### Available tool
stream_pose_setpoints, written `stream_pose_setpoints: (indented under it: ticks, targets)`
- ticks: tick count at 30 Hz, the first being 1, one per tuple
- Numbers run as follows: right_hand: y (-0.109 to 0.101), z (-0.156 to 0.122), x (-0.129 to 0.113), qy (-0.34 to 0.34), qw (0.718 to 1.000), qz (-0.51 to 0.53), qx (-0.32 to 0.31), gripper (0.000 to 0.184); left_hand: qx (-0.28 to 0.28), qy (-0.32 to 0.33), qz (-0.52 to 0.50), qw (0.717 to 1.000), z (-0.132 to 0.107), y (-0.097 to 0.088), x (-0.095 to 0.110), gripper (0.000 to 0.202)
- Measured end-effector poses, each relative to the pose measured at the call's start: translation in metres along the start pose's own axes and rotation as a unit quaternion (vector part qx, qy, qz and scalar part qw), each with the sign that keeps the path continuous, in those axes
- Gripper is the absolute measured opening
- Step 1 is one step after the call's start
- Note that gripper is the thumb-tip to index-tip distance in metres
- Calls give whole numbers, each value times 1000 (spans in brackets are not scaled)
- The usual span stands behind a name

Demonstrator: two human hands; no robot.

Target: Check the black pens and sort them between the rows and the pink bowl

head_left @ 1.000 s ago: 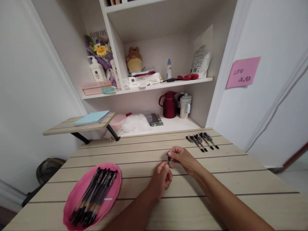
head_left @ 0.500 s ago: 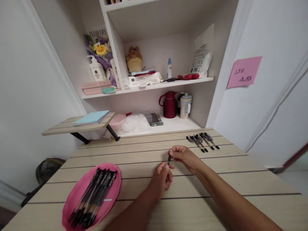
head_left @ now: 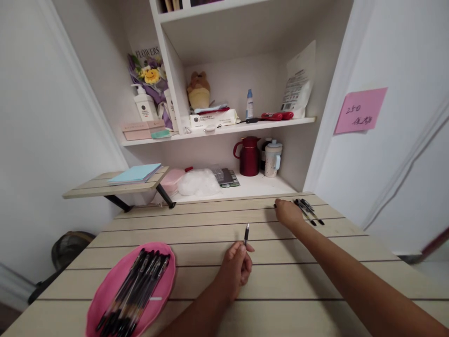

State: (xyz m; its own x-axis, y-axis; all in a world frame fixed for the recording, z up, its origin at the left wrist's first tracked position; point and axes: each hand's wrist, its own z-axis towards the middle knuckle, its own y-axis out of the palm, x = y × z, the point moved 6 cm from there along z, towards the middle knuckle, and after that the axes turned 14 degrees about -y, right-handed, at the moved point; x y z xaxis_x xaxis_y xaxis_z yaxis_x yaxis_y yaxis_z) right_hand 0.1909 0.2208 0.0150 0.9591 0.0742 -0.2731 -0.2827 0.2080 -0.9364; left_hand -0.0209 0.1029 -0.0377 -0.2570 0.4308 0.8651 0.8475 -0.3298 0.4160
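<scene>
Fetching, apparently: right hand, grip hidden, probably needs a pinch next; left hand, grip narrow, holds a pen.

Smooth plast. tray, wood-look tbl., metallic-tipped pen

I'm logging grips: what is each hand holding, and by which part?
The left hand holds a pen behind its dark front end, tip exposed. The right hand is beside the tabletop pens; whether it holds anything cannot be told.
</scene>
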Motion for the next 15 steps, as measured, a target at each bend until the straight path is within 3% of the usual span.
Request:
stream_pose_setpoints:
  ticks: [10, 15]
  targets:
    - [26, 3, 13, -3, 997, -64, -33, 27, -16, -2, -4, 1000, 3, -2, -3, 32]
    - [26, 0, -2, -18, 999, -25, -37, 20, -13, -9, -2, 1000, 5, -4, -4, 31]
